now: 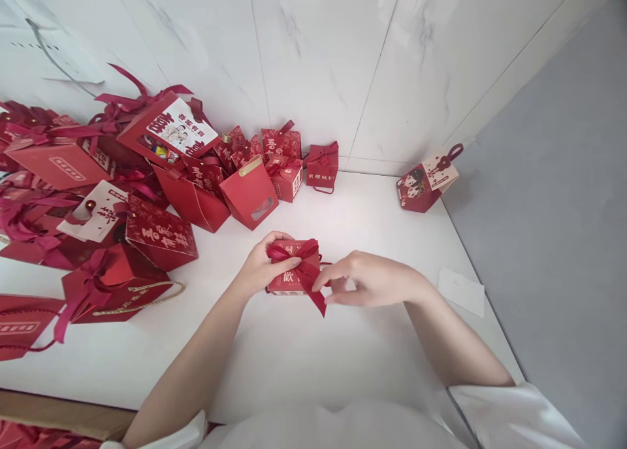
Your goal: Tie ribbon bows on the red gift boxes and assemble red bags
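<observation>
A small red gift box (pixel 287 282) with pale Chinese characters lies on the white table in front of me. A dark red ribbon bow (pixel 306 256) crosses its top, and one ribbon tail hangs over the near right edge. My left hand (pixel 262 266) grips the box from the left, thumb pressed over the bow and the other fingers mostly behind it. At the box's right side, my right hand (pixel 367 279) has its thumb and index finger at the ribbon tail, closed around its edge. A thin cord loop shows between the box and my right hand.
Many red gift boxes and bags (pixel 161 233) crowd the table's left side. A small red box (pixel 322 165) stands by the wall. Another box with a portrait print (pixel 424 181) is at the far right corner. White paper (pixel 461 291) lies near the right edge.
</observation>
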The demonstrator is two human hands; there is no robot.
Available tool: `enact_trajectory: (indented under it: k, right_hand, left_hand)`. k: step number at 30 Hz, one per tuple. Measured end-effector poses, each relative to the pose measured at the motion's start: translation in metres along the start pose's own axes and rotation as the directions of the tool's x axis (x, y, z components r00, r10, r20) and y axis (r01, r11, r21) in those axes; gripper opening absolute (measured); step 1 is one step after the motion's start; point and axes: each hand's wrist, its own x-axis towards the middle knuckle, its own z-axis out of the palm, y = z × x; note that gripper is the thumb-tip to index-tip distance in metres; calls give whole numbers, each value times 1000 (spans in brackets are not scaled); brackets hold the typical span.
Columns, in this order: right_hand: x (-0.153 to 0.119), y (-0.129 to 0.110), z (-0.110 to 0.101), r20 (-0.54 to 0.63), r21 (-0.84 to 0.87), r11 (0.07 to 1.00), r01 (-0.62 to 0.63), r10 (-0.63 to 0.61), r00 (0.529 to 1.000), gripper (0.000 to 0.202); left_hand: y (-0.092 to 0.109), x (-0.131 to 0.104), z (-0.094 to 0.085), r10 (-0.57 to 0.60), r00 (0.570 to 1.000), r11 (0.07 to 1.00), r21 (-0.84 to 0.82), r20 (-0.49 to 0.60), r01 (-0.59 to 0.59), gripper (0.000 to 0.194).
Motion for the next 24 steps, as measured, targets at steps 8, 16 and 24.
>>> enact_trajectory:
  k: [8,16,24]
  right_hand:
    - [2,-10,11,-190,-346,870,-350,301,935,49]
    - [5,-8,18,-196,-323,842,-432,387,901,55]
    - [20,10,25,-242,-313,892,-325,256,936,60]
  left_hand:
    - [0,0,1,-18,1000,999,-48,13,19,47]
    - [0,1,1,-49,998,993,-102,27,52,45]
    - [-3,-1,2,-70,993,991,-109,95,81,46]
